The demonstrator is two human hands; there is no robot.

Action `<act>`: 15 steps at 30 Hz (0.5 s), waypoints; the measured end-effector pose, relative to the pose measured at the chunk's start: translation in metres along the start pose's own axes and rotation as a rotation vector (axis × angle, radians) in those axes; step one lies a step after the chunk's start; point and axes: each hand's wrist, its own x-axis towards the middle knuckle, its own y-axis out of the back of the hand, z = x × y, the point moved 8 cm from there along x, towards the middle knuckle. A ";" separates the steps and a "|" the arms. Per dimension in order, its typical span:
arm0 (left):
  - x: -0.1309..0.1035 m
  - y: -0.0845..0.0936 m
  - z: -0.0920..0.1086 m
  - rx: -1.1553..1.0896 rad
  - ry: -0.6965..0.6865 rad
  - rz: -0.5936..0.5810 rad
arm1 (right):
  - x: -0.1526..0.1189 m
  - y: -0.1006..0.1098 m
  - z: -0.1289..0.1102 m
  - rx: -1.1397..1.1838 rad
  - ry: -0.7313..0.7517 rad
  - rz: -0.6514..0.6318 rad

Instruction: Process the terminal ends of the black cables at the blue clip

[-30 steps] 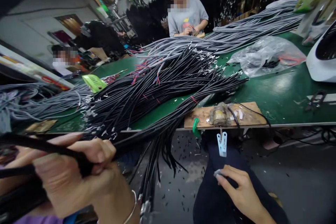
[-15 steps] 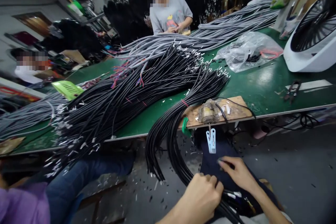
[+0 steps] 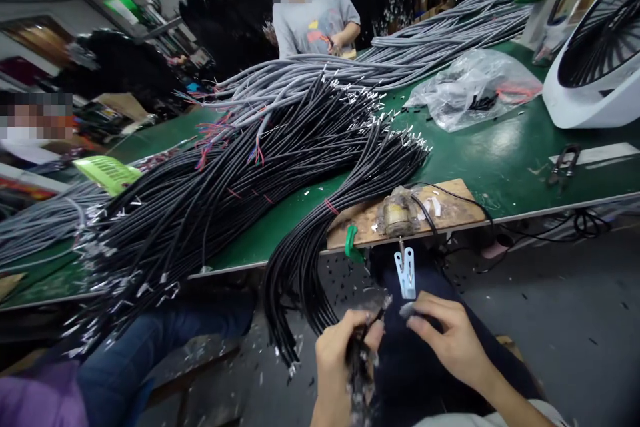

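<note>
1. Green covers the long workbench (image 3: 505, 160) that runs across the room above and beyond both hands, its near edge just over them.
2. Black cables (image 3: 250, 173) lie heaped across that bench, up and to the left of the hands, with a grey cable pile (image 3: 425, 47) farther back.
3. One bundle of black cables (image 3: 305, 260) droops off the bench edge just left of the left hand.
4. Beyond the right hand, far to the right, a white fan (image 3: 595, 73) stands on the bench, with a crumpled clear plastic bag (image 3: 470, 90) beside it.
5. A wooden board (image 3: 450, 210) sits on the bench edge straight above the hands, with a white clip (image 3: 406, 272) hanging under it.
6. A co-worker in a grey shirt (image 3: 313, 13) stands at the far side; the grey floor under the bench is littered with small cut bits.
7. Left hand (image 3: 340, 360) is closed around a few black cable ends (image 3: 367, 320), which point up toward the clip.
8. Right hand (image 3: 447, 340) sits just beside it, apart, fingers curled; whether it pinches anything cannot be told.
</note>
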 end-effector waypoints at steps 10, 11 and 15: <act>-0.007 -0.030 0.018 -0.226 -0.236 -0.006 | -0.002 0.008 -0.030 0.104 0.115 0.184; -0.009 -0.035 0.018 -0.236 -0.241 -0.026 | -0.002 0.011 -0.027 0.072 0.110 0.213; -0.018 -0.055 0.016 -0.223 -0.241 -0.130 | 0.007 0.014 -0.017 -0.067 0.059 0.180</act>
